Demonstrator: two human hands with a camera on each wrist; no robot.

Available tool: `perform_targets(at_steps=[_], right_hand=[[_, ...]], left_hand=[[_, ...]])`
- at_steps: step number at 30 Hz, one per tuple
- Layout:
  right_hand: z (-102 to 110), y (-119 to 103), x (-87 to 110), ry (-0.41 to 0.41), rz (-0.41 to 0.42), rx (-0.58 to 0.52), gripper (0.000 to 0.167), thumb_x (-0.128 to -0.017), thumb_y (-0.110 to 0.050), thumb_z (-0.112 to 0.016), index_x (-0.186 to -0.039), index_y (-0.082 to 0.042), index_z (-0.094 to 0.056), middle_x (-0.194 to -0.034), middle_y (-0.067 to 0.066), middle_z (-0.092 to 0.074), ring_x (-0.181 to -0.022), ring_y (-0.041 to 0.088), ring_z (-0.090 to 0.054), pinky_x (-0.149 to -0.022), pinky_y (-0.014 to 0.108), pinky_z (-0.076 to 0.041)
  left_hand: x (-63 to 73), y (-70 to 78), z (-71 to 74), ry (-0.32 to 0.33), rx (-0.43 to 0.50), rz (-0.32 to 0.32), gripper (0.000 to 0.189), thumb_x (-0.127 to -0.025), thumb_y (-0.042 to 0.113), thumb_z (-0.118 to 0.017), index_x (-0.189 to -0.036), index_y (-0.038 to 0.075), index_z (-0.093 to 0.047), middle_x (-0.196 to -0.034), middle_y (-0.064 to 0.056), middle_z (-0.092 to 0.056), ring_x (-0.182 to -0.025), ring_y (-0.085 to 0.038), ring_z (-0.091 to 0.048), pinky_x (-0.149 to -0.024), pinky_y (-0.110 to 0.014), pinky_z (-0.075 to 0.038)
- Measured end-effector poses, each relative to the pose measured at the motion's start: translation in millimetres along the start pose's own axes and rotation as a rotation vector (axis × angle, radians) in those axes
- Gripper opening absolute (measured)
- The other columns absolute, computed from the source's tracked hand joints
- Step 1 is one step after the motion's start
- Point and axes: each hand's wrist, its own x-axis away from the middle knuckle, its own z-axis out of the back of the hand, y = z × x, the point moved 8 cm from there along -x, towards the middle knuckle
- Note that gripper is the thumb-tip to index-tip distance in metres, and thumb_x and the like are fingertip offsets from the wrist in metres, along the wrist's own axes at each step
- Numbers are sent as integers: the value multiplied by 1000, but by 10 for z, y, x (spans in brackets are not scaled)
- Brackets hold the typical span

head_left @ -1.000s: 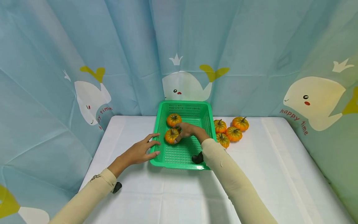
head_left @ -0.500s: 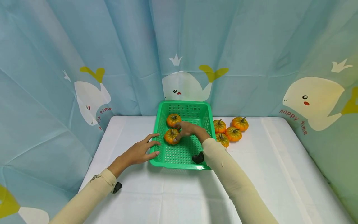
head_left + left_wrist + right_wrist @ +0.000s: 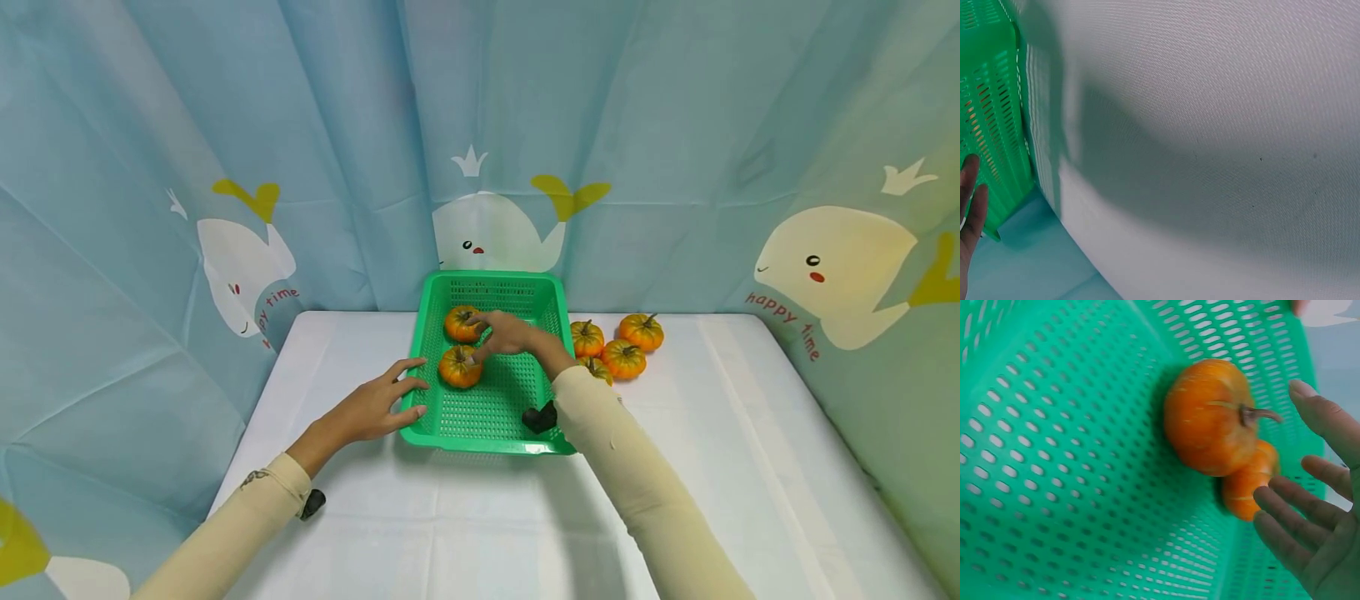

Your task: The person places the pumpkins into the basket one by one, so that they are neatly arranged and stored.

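A released grip at the right hand (image 3: pixel 508 333), with thumb and fingers spread, over the left part of the basket (image 3: pixel 480 445). Close to the thumb, the near pumpkin (image 3: pixel 456 371); toward the other fingertips, the far pumpkin (image 3: pixel 459 325) — cannot tell whether with any touch on either. Both down in the basket along its left wall, one just beyond the other, with the stem of the near one toward the hand in the right wrist view.

At the left rim, a left hand (image 3: pixel 367 408), likewise with a released grip, with loosely bent fingers reaching to the edge. In the left wrist view, just two of those fingers, beside the green slotted wall, with orange showing through the slots.

A perforated floor to the basket, upright at the back of a white table (image 3: pixel 360 525). Outside its right wall, four more pumpkins (image 3: pixel 624 360) in a close cluster, one partly behind the right sleeve (image 3: pixel 637 467). Below each wrist, a black piece (image 3: pixel 540 418). Behind the table and along both sides, a pale blue curtain (image 3: pixel 337 100) with white whales (image 3: pixel 498 229) and red lettering (image 3: pixel 782 321) — "happy time"
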Motion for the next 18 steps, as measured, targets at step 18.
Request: perform_targets(at_steps=[18], right_hand=[[798, -172, 691, 185, 106, -143, 74, -86, -27, -82, -149, -10, -46, -147, 15, -52, -126, 37, -58, -99, 48, -52]], left_hand=[[10, -8, -3, -3, 9, 9, 47, -101, 46, -57, -136, 15, -60, -163, -2, -30, -118, -30, -64, -91, -49, -54]])
